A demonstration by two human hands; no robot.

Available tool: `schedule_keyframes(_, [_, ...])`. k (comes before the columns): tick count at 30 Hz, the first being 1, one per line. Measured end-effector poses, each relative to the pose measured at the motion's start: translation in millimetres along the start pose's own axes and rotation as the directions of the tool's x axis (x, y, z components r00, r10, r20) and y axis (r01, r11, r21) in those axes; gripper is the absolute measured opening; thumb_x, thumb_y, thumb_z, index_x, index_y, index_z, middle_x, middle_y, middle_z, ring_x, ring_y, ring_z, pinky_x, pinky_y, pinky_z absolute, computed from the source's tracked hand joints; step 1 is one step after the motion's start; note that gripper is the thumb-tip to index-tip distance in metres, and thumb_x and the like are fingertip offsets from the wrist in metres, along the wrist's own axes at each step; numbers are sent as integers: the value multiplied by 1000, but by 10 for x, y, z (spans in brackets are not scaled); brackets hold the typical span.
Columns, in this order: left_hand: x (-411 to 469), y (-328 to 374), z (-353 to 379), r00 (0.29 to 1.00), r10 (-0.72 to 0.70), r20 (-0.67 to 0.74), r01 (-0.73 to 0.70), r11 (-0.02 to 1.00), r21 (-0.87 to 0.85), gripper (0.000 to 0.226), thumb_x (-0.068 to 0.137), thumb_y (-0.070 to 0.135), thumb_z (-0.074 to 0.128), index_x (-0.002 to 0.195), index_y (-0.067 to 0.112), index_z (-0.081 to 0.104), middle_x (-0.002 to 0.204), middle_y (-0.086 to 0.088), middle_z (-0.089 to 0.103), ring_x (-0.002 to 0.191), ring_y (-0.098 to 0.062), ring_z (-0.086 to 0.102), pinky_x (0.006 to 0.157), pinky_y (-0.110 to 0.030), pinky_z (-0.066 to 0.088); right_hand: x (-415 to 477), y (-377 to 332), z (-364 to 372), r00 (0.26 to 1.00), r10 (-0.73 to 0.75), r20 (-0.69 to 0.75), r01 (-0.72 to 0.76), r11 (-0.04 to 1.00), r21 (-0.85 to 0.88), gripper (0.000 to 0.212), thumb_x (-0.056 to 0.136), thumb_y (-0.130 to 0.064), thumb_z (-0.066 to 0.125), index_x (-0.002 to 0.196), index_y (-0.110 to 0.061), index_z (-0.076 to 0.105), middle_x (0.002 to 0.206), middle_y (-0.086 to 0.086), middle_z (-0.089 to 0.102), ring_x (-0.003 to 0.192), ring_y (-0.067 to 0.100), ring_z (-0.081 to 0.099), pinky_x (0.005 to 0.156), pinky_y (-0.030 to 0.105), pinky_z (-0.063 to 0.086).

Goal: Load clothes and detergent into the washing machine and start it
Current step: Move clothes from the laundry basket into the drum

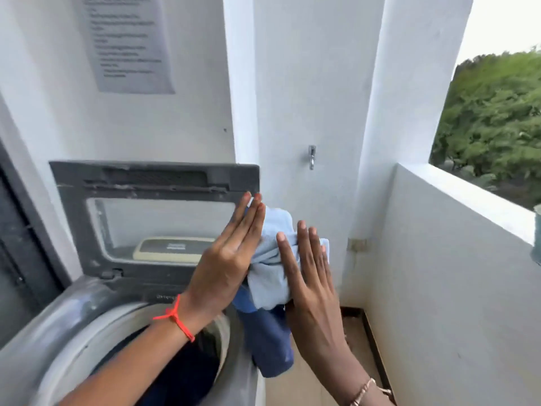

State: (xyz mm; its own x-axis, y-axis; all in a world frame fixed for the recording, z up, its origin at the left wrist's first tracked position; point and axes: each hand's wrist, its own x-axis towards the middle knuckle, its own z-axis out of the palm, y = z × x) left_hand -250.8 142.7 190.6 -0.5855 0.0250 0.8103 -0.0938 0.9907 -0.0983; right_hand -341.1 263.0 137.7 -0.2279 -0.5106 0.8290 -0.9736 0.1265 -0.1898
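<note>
The right hand [313, 276] is nearest, palm flat and fingers straight and spread, pressing against the right side of a bundle of cloth; the left hand [225, 259], with a red thread [175, 316] tied at its wrist, is likewise flat and open, fingers together, pressing the bundle's left side; neither hand curls round it, so the 2 palms sandwich it between them. The light blue cloth [273, 259] is bunched at the top, and a darker blue garment [269, 344] hangs below it; the bundle's long axis runs vertically, its loose end pointing down past the right edge of the washing machine [38, 341]. The machine is a grey top-loader; its round drum opening [181, 373] shows dark clothing inside; its lid [152, 212] stands upright against the wall, glass pane facing the person. Behind, a printed sheet [126, 42] is on the white wall [307, 83], and a metal tap [312, 156] sticks out farther right; a low white parapet [456, 259] closes the right side, with green trees [494, 118] beyond.
</note>
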Motion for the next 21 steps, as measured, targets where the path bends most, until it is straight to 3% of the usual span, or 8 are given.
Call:
schedule_keyframes(7, [-44, -1261, -869, 994, 17, -106, 20, 942, 335, 38, 98, -3, 24, 135, -10, 31, 143, -25, 37, 136, -34, 32, 114, -34, 27, 1029, -913, 853, 992, -120, -45, 128, 965, 231, 86, 70, -7, 29, 147, -32, 1, 156, -2, 0, 145, 21, -1, 116, 41, 9])
schedule_keyframes(10, [-562, -1822, -735, 998, -49, 34, 31, 914, 405, 42, 90, -8, 27, 131, -10, 37, 137, -23, 47, 128, -37, 44, 104, -38, 41, 945, -1106, 1649, 997, -71, 44, 58, 969, 241, 90, 69, -3, 30, 147, -34, -3, 156, -8, -8, 144, 19, -3, 114, 39, 8])
schedule_keyframes(12, [-1094, -2138, -483, 973, -121, 196, 28, 908, 419, 44, 90, -11, 18, 129, -7, 39, 133, -18, 53, 124, -32, 50, 98, -38, 48, 704, -1140, 2222, 984, -40, 171, 12, 987, 160, 95, 71, -1, 46, 148, -32, -1, 157, -3, -1, 144, 18, -4, 113, 36, 10])
schedule_keyframes(15, [-1945, -2480, -25, 850, -266, 454, 54, 902, 428, 48, 81, 0, 29, 128, -2, 38, 129, -12, 59, 123, -25, 53, 95, -31, 48, 262, -1145, 2911, 920, -27, 392, 9, 999, 49, 79, 71, -20, 41, 147, -25, 17, 150, 2, 29, 144, 15, -6, 110, 33, 11])
schedule_keyframes(17, [-2362, -2635, 285, 708, -325, 627, 31, 901, 432, 53, 78, 7, 31, 129, -1, 43, 128, -12, 60, 124, -25, 52, 99, -31, 45, -32, -1130, 3270, 828, -17, 560, 6, 1000, 22, 80, 70, -26, 36, 147, -22, 15, 142, 1, 45, 142, 14, 17, 109, 34, 14])
schedule_keyframes(19, [-2656, -2747, 604, 570, -329, 753, -64, 896, 440, 56, 77, 10, 29, 125, 2, 56, 126, -11, 61, 123, -25, 53, 103, -33, 42, -256, -1065, 3543, 733, 44, 679, -13, 999, -50, 78, 71, -23, 35, 146, -20, 18, 136, -1, 53, 126, 18, 49, 105, 36, 32])
schedule_keyframes(21, [-2906, -2787, 874, 482, -327, 813, -89, 905, 417, 54, 75, 12, 30, 117, 10, 65, 121, -7, 65, 119, -21, 57, 101, -31, 45, -440, -969, 3743, 649, 78, 757, -20, 996, -85, 76, 71, -21, 36, 145, -17, 20, 131, -2, 57, 115, 19, 59, 91, 37, 49])
